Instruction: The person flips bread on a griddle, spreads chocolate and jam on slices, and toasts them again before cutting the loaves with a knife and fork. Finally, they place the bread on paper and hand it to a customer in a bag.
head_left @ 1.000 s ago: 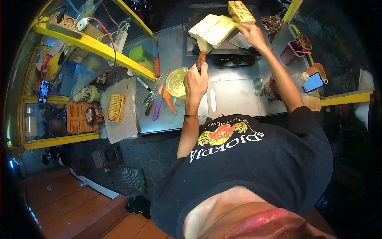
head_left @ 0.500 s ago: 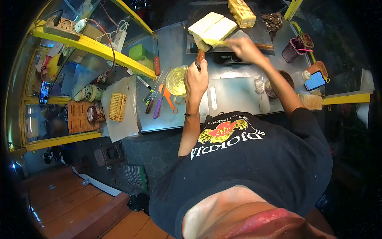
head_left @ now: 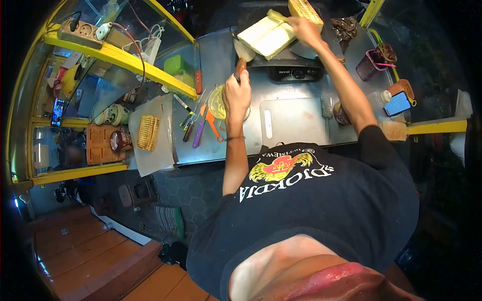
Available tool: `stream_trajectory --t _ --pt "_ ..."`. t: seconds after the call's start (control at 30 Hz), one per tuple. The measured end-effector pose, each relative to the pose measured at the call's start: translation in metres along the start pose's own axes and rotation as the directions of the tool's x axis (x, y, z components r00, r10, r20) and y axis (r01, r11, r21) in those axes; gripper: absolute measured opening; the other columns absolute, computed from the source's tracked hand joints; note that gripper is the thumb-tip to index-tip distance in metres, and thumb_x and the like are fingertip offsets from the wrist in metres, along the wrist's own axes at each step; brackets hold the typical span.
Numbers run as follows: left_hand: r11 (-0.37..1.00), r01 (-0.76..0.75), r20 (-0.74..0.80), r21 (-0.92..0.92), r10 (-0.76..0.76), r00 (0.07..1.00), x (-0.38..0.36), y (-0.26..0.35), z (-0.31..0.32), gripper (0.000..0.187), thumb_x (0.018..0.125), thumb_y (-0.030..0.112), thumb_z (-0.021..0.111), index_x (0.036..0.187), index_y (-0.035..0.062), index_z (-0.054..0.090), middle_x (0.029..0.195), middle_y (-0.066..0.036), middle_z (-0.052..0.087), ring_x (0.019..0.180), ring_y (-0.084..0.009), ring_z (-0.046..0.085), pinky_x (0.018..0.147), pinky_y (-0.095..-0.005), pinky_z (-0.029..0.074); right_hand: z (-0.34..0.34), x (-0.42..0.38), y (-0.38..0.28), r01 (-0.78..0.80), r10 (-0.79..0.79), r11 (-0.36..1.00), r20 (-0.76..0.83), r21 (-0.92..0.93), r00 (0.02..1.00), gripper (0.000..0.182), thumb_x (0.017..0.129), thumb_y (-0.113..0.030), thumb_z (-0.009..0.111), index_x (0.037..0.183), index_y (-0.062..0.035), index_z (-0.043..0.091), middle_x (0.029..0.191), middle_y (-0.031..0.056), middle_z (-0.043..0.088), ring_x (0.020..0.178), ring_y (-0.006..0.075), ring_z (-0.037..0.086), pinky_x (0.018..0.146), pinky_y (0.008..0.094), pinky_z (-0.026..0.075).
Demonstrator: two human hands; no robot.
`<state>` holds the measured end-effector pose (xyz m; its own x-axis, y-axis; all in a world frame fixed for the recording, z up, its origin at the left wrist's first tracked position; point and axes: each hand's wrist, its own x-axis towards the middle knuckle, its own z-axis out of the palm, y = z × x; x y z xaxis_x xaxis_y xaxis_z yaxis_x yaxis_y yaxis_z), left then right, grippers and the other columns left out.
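Note:
My left hand (head_left: 237,95) is closed round the brown wooden handle of a spatula (head_left: 244,52), whose metal blade rests against the near left edge of the bread. Two pale slabs of bread (head_left: 268,37) lie side by side on a dark griddle (head_left: 301,59). In my right hand (head_left: 305,32) is a yellow brush (head_left: 277,16), its head at the bread's far edge; its exact shape is blurred. Just beyond that hand stands a browned, ridged block of bread (head_left: 306,12). A tub of yellow spread (head_left: 217,103) is partly hidden behind my left wrist.
Left of the tub lie knives and an orange tool (head_left: 213,125). More toasted bread (head_left: 148,133) sits on paper. A white cutting board (head_left: 293,120) and a grater (head_left: 327,108) are in front. At right are a purple container (head_left: 369,65) and a phone (head_left: 398,103).
My right hand has carried the brush away from me, from the bread's near edge to its far edge. My left hand and the spatula have shifted slightly left.

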<state>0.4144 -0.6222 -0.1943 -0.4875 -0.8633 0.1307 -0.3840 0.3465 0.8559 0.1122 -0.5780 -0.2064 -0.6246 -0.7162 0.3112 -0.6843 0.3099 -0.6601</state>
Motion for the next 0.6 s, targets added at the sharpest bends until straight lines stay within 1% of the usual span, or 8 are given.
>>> stream_trajectory --t 0.07,0.1,0.2,0.27,0.33,0.4,0.53,0.6 --pt "0.995 -0.080 -0.017 0.067 0.082 0.997 0.006 -0.010 0.007 0.042 0.094 0.035 0.051 0.073 -0.0007 0.058 0.052 -0.008 0.054 0.047 -0.0181 0.056 0.048 -0.0342 0.042 0.038 0.001 0.001 0.308 -0.216 0.919 0.340 -0.246 0.915 0.032 0.086 -0.013 0.057 0.115 -0.0097 0.069 0.101 0.0234 0.068 0.094 0.0369 0.067 0.085 0.0425 0.051" --pt "0.986 -0.112 -0.025 0.122 0.115 0.993 0.012 -0.013 0.008 0.042 0.094 0.035 0.051 0.074 -0.0010 0.058 0.052 -0.007 0.054 0.047 -0.0176 0.057 0.048 -0.0338 0.041 0.013 -0.022 -0.043 0.371 -0.262 0.915 0.465 -0.157 0.846 0.031 0.088 -0.015 0.057 0.116 -0.0095 0.069 0.101 0.0252 0.068 0.096 0.0377 0.066 0.086 0.0423 0.051" --pt "0.993 0.069 -0.030 -0.097 -0.073 0.997 0.004 0.007 -0.009 0.041 0.093 0.033 0.050 0.073 -0.0012 0.059 0.054 -0.006 0.055 0.048 -0.0167 0.057 0.048 -0.0326 0.041 0.012 0.005 -0.022 0.477 -0.488 0.872 0.267 0.112 0.831 0.027 0.092 -0.021 0.058 0.110 -0.0052 0.070 0.100 0.0203 0.070 0.093 0.0336 0.068 0.084 0.0407 0.052" --pt "0.990 0.112 -0.038 -0.087 -0.116 0.993 0.005 0.007 -0.016 0.041 0.093 0.033 0.051 0.072 -0.0014 0.059 0.054 -0.006 0.054 0.047 -0.0163 0.056 0.047 -0.0324 0.040 0.011 0.039 0.008 0.286 -0.315 0.928 0.093 0.241 0.945 0.026 0.092 -0.020 0.058 0.109 -0.0039 0.070 0.097 0.0158 0.072 0.086 0.0215 0.069 0.078 0.0347 0.053" --pt "0.998 0.041 -0.016 -0.041 -0.041 0.999 0.012 0.000 -0.008 0.041 0.093 0.033 0.051 0.071 -0.0011 0.058 0.053 -0.006 0.054 0.046 -0.0165 0.055 0.047 -0.0326 0.040 0.028 0.053 0.040 0.086 -0.109 0.971 0.089 0.224 0.990 0.026 0.091 -0.020 0.060 0.109 -0.0037 0.070 0.097 0.0153 0.073 0.085 0.0213 0.069 0.078 0.0348 0.053" --pt "0.989 -0.102 -0.032 0.111 0.107 0.994 0.022 -0.020 0.007 0.042 0.092 0.034 0.051 0.069 -0.0001 0.057 0.050 -0.007 0.054 0.047 -0.0178 0.055 0.049 -0.0337 0.041 0.053 0.030 0.036 0.245 -0.313 0.930 0.239 0.274 0.919 0.026 0.090 -0.020 0.062 0.109 -0.0045 0.071 0.098 0.0154 0.073 0.087 0.0223 0.069 0.080 0.0349 0.052" --pt "0.997 -0.066 -0.033 0.044 0.067 0.997 0.014 -0.006 0.004 0.042 0.092 0.034 0.051 0.067 0.0003 0.056 0.050 -0.008 0.054 0.048 -0.0189 0.056 0.051 -0.0349 0.042 0.008 0.018 0.000 0.371 -0.439 0.896 0.362 0.245 0.822 0.030 0.090 -0.019 0.061 0.114 -0.0007 0.067 0.109 0.0191 0.069 0.096 0.0260 0.068 0.086 0.0359 0.051" --pt "0.996 -0.016 -0.008 0.087 0.017 1.000 0.011 0.007 0.000 0.042 0.092 0.033 0.051 0.067 0.0002 0.056 0.050 -0.008 0.054 0.048 -0.0188 0.056 0.051 -0.0351 0.042 0.002 0.035 0.001 0.351 -0.359 0.923 0.026 0.161 0.933 0.029 0.090 -0.017 0.060 0.113 -0.0015 0.068 0.106 0.0206 0.069 0.095 0.0303 0.068 0.086 0.0384 0.052"
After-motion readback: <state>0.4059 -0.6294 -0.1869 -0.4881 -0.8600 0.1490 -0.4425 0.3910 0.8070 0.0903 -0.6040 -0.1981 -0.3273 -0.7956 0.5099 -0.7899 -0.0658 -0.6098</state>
